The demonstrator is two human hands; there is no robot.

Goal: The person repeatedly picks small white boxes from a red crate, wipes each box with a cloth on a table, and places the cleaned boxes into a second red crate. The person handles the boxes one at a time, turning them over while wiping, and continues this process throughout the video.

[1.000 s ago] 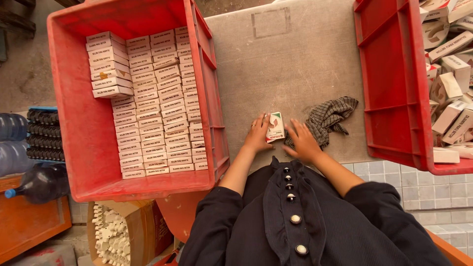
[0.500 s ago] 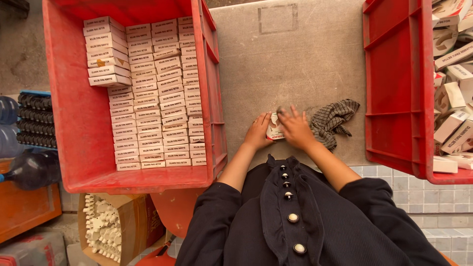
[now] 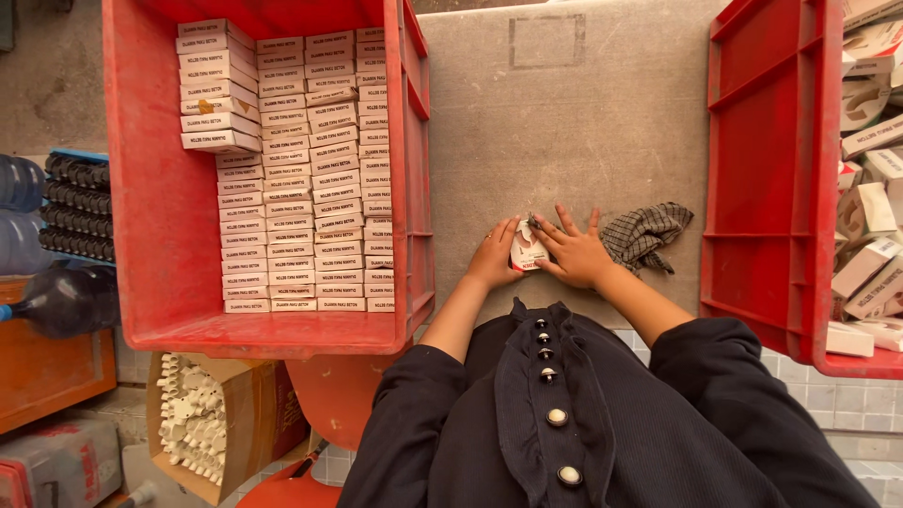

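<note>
Carton: small white cardboard box [image 3: 525,252] lying on the grey worktop [image 3: 564,122], pinned between both hands.
Left hand [image 3: 494,254]: fingers curled against its left edge.
Right hand [image 3: 576,252]: fingers splayed, pressing its right side.
Handling: likely light, crushable; best gripped by its stiff edges.
Nearby: checked cloth [image 3: 649,235], soft; rigid red crate [image 3: 160,188] of neatly stacked cartons.
</note>
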